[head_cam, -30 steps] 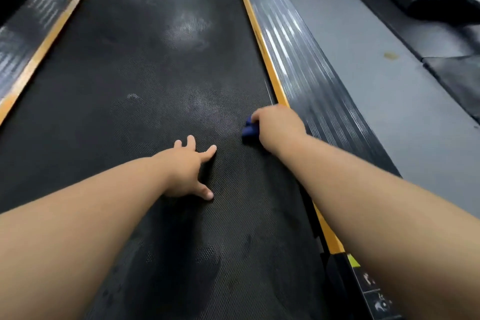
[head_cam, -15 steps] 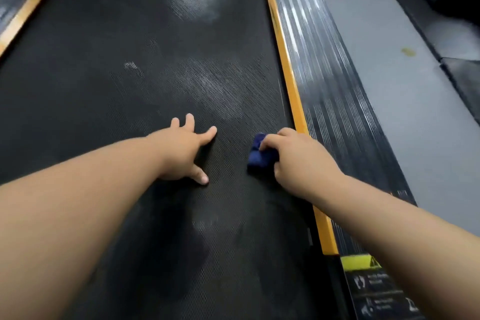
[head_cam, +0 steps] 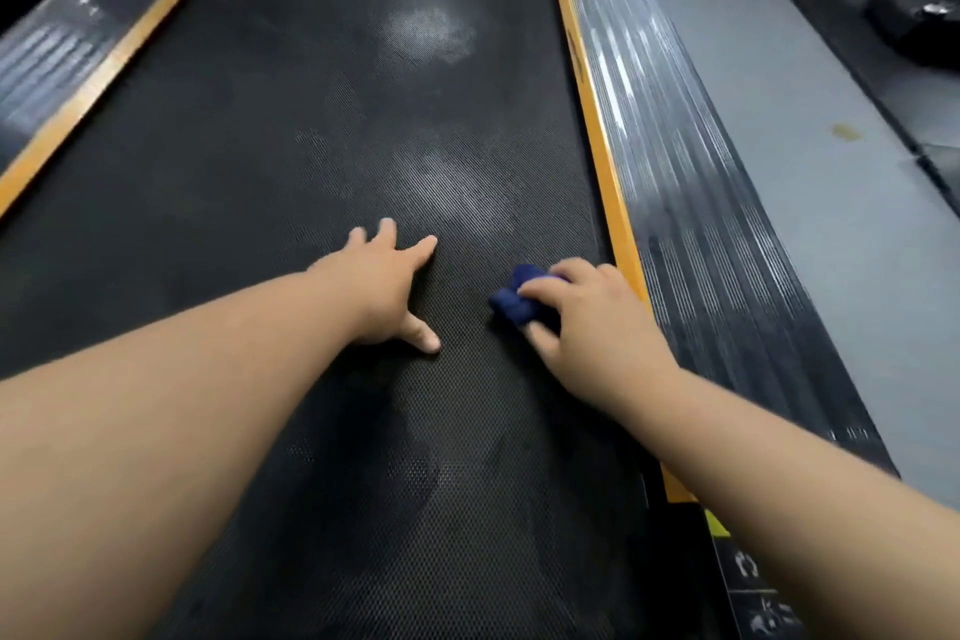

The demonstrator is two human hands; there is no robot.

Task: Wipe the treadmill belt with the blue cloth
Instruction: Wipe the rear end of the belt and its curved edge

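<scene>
The black textured treadmill belt (head_cam: 311, 120) runs away from me, with pale dusty patches further up its middle. My right hand (head_cam: 587, 322) grips a bunched blue cloth (head_cam: 514, 299) and holds it down on the belt near the right yellow edge strip; only the cloth's left part shows past my fingers. My left hand (head_cam: 382, 283) lies flat on the belt with fingers spread, a short way left of the cloth and apart from it.
Yellow strips (head_cam: 597, 130) border the belt on both sides, with ribbed black side rails (head_cam: 685, 182) outside them. A grey floor (head_cam: 810, 83) lies to the right, with dark equipment (head_cam: 904, 16) at the far right. Warning labels (head_cam: 753, 582) sit at the rail's near end.
My right hand has drawn the cloth back toward me along the belt's right edge, and more of the cloth now shows. My left hand stays flat on the belt.
</scene>
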